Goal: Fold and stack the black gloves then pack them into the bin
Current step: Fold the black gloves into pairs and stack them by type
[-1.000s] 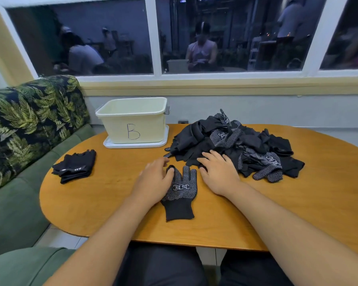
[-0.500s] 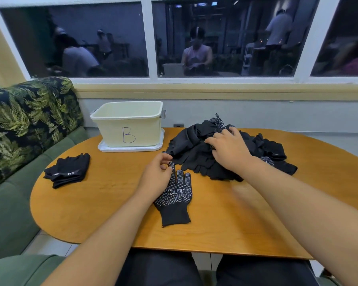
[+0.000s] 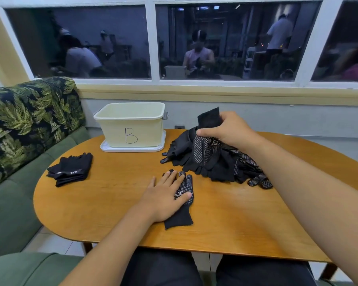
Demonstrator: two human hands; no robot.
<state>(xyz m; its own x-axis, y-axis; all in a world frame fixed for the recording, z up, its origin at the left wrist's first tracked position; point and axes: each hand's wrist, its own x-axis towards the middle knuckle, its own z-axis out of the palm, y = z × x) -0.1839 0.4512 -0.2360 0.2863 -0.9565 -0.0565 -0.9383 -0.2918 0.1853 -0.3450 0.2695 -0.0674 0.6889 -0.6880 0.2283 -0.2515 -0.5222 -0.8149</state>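
Head view, only cam we have.

L hand (image 3: 165,197) lies palm down on flat glove (image 3: 180,219). Fingers straight and a bit spread, nothing gripped. Thumb lies across the white logo patch.

Flat glove sits dotted side up near the front edge of the tabletop (image 3: 112,203), approx mid-width. Its fingers point to the far edge, cuff toward us. The hand covers its left half.

R hand (image 3: 227,129) is curled round raised glove (image 3: 209,120), thumb + fingers pinching it mid-body. Cuff sticks up above the knuckles, and the dotted palm side hangs below the hand down to glove pile (image 3: 215,164). We can't tell whether that lower end rests on the pile or just overlaps it in view.

Glove pile is a loose heap right of centre, toward the far edge. Dotted fingertips spill out to the front and left. It's near flat glove's fingertips, w/ a strip of bare wood between.

Folded stack (image 3: 70,170) is near the left edge, well apart from both hands. Several gloves deep, count n/a.

Bin (image 3: 132,129) is cream w/ a handwritten "B" on the front wall. It stands upright at the far edge, left of centre, on a white tray (image 3: 132,149), just beside the pile's left side. Only its upper inner walls show, so we can't tell contents.

Leaf-print sofa (image 3: 19,124) runs along the tabletop's left side. Window (image 3: 81,42) is behind the far edge: dark glass, blurred reflections of people.
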